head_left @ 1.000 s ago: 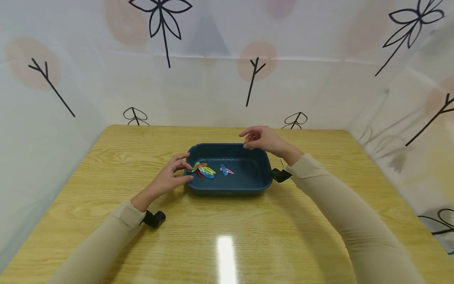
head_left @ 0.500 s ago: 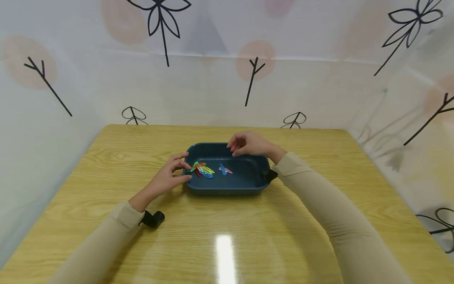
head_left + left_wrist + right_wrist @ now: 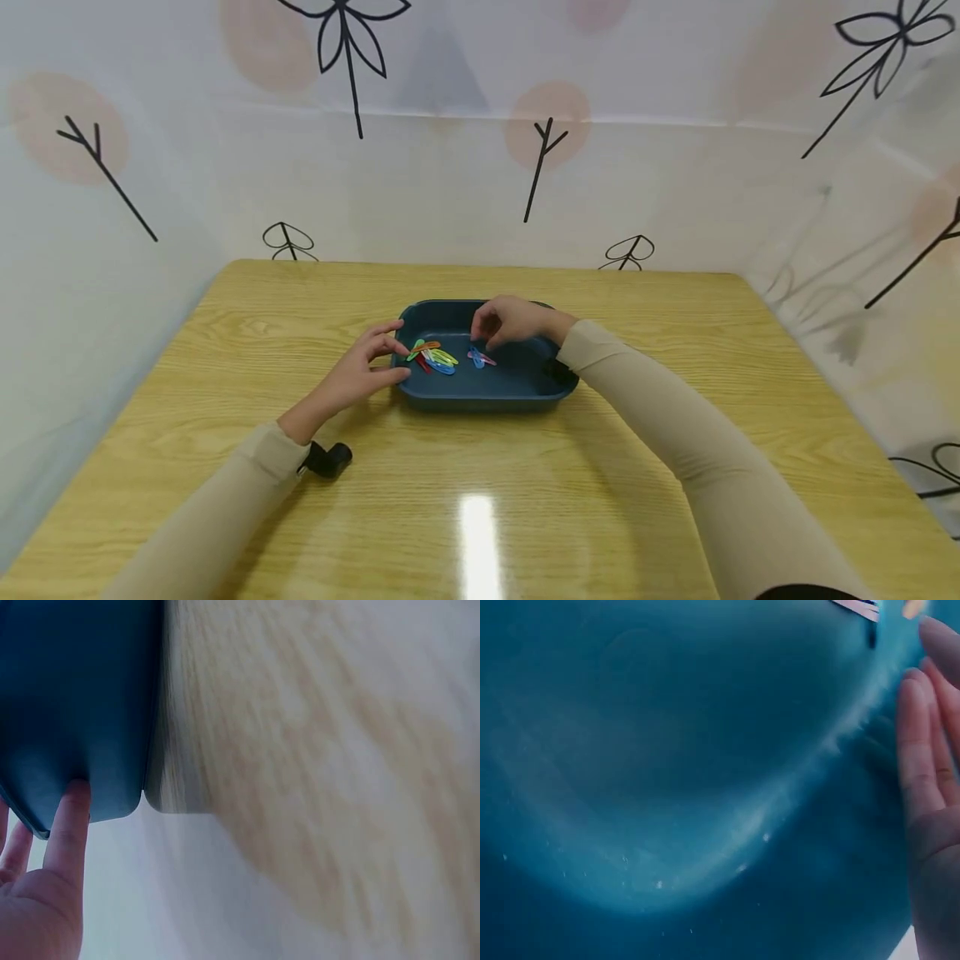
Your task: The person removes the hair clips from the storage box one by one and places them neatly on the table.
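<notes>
The right wrist view is filled almost wholly by the blurred inner wall of the dark blue tray (image 3: 667, 787), with only a cut-off bit of hair clip at the top edge and straight fingers (image 3: 922, 772) along the right side. The left wrist view is smeared; it shows a fingertip against the tray's outer wall and blurred wood grain. The tray stands toward the far edge of the desk (image 3: 480, 467), near its middle. The left hand (image 3: 360, 367) rests at the tray's left end, thumb and fingers loosely spread against the rim, gripping nothing. The right hand (image 3: 510, 321) hangs inside the tray with fingers curled down over the blue and pink clips (image 3: 478, 358); whether it pinches one cannot be told. A heap of coloured hair clips (image 3: 431, 357) lies in the tray's left part. The desk is glossy yellow wood with a glare patch near its front edge. White sheets printed with black stems and pale pink discs close it in.
</notes>
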The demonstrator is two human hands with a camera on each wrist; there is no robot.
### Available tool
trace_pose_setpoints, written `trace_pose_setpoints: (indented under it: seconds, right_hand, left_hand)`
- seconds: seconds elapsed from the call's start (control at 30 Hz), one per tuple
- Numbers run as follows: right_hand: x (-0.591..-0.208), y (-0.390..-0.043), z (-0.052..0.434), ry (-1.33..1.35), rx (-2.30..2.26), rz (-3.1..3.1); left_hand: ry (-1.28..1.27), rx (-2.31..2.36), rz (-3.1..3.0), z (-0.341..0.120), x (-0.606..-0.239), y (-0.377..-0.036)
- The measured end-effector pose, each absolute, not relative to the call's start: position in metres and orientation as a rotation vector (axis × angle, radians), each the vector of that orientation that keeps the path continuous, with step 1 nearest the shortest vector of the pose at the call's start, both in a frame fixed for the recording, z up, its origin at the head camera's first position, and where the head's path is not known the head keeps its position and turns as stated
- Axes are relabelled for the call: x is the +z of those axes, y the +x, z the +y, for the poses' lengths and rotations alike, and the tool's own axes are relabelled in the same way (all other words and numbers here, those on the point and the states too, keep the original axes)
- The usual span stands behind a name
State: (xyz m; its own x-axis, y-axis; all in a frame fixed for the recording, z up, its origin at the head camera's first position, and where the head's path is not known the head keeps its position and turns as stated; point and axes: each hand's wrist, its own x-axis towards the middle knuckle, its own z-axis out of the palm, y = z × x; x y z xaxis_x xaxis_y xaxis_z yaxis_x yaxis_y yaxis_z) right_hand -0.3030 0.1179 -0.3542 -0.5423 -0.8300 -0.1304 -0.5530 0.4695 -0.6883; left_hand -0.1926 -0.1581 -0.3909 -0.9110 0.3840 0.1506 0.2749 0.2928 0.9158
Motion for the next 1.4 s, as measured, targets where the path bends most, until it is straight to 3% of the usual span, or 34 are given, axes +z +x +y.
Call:
trace_pose_setpoints:
  seconds: [0.4,1.4]
  right_hand:
    - [-0.368,-0.308,0.108,-1.374,-0.573,2.264]
    - [-0.368,-0.303,0.105,-1.183,-0.596,2.307]
  left_hand:
    - [0.624,1.685,2.458,-0.16,-0.393,-0.194]
    - [0.617,1.679,2.461,-0.158,-0.392,-0.193]
